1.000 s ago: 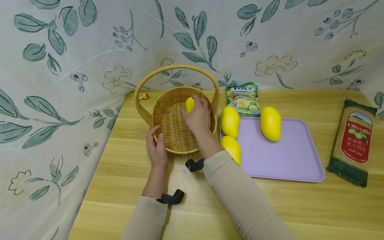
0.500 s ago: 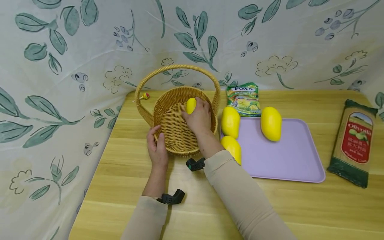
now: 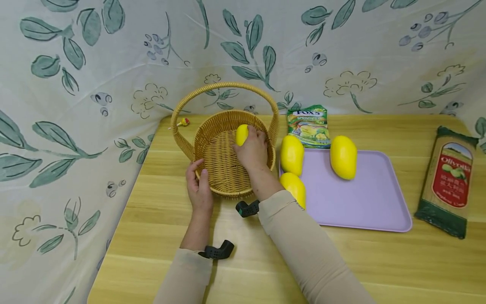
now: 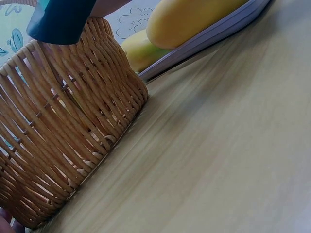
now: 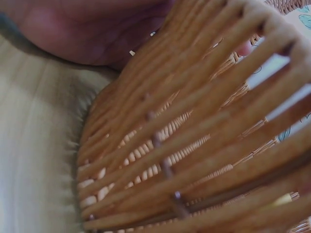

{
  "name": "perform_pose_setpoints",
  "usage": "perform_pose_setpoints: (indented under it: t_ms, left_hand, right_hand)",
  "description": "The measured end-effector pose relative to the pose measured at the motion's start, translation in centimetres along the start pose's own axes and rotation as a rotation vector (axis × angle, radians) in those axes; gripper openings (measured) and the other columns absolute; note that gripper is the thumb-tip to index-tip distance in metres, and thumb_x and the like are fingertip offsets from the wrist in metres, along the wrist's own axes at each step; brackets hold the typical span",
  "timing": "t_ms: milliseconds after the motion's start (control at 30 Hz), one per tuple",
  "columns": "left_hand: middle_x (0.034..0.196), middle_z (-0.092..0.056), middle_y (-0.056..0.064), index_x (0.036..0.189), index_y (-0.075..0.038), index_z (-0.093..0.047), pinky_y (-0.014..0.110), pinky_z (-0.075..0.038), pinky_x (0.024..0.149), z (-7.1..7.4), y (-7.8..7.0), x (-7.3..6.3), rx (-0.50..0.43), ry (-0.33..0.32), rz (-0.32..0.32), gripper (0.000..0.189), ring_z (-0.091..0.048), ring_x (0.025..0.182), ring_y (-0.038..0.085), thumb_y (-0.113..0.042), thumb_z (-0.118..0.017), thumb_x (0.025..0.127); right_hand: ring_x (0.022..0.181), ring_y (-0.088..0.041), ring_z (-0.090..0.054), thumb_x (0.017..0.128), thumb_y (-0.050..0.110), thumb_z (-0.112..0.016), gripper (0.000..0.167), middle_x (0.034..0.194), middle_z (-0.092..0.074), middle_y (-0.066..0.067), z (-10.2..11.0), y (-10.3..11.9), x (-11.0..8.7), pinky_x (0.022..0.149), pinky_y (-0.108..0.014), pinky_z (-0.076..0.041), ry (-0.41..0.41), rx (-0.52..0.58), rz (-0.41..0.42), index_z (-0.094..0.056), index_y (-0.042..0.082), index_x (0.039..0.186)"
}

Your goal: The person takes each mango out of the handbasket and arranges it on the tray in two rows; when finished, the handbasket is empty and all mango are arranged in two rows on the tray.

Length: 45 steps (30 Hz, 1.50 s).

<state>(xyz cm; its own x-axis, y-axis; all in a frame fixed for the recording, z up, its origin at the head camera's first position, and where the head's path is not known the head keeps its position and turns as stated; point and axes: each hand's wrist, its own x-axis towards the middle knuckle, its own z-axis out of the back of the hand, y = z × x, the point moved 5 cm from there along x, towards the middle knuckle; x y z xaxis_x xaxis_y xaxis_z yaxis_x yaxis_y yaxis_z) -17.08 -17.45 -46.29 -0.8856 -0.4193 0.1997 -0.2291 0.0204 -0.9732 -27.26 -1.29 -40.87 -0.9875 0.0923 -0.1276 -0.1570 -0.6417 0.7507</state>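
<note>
A round wicker basket [image 3: 222, 169] with a tall hoop handle stands on the wooden table. My left hand [image 3: 199, 195] holds its near left rim, thumb toward the inside. Inside the basket, near its right wall, my right hand [image 3: 253, 151] grips a yellow mango [image 3: 241, 135], whose right part the fingers cover. The woven wall [image 4: 73, 121] fills the left side of the left wrist view. In the right wrist view, the blurred palm of my left hand [image 5: 97, 34] lies beside the basket wall [image 5: 194, 141].
Right of the basket, a purple tray [image 3: 357, 202] bears three more mangoes, one [image 3: 343, 157] apart from the two at its left edge. Behind it lies a green Fox's candy bag [image 3: 307, 126]. A spaghetti pack [image 3: 448, 181] lies far right, a lollipop [image 3: 184, 122] behind the handle's left side.
My right hand has shifted very slightly nearer and to the right inside the basket, its fingers still on the mango. The left hand has stayed at the rim.
</note>
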Motion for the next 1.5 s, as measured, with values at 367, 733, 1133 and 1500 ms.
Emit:
perform_pose_setpoints:
  t_ms: [367,733,1133,1500]
  left_hand:
    - [0.161,-0.032,0.009,0.136,0.005,-0.049,0.049,-0.032,0.119,0.1,0.0,0.0,0.023,0.0,-0.004,0.039,-0.024,0.154,0.023,-0.014,-0.046,0.102]
    - [0.16,-0.032,0.011,0.135,0.006,-0.049,0.052,-0.024,0.123,0.0,0.0,0.1,0.022,-0.004,-0.02,0.039,-0.018,0.156,0.024,-0.014,-0.047,0.102]
    - [0.159,-0.034,0.012,0.135,0.006,-0.049,0.053,-0.015,0.127,0.0,0.1,0.0,0.042,-0.01,-0.02,0.039,-0.014,0.158,0.025,-0.015,-0.048,0.102]
    - [0.156,-0.038,0.012,0.134,0.003,-0.052,0.052,-0.013,0.127,0.1,-0.1,0.1,0.055,-0.028,-0.007,0.037,-0.016,0.157,0.024,-0.014,-0.048,0.102]
  right_hand:
    - [0.137,-0.043,-0.044,0.094,0.024,-0.073,0.073,0.153,-0.037,-0.021,0.0,0.0,0.1,0.109,-0.055,-0.045,0.003,-0.004,-0.016,-0.036,0.019,0.156]
    - [0.137,-0.042,-0.045,0.095,0.024,-0.071,0.074,0.155,-0.036,-0.02,0.2,0.1,0.1,0.111,-0.054,-0.044,-0.009,0.017,-0.018,-0.033,0.021,0.159]
    - [0.114,-0.039,-0.063,0.091,0.031,-0.076,0.081,0.153,-0.039,-0.018,2.0,3.0,-1.9,0.093,-0.051,-0.055,-0.071,0.053,0.127,-0.033,0.024,0.158]
    - [0.088,-0.031,-0.063,0.085,0.03,-0.078,0.087,0.152,-0.035,-0.018,4.0,4.8,-5.7,0.075,-0.041,-0.058,-0.007,0.023,0.192,-0.032,0.025,0.158]
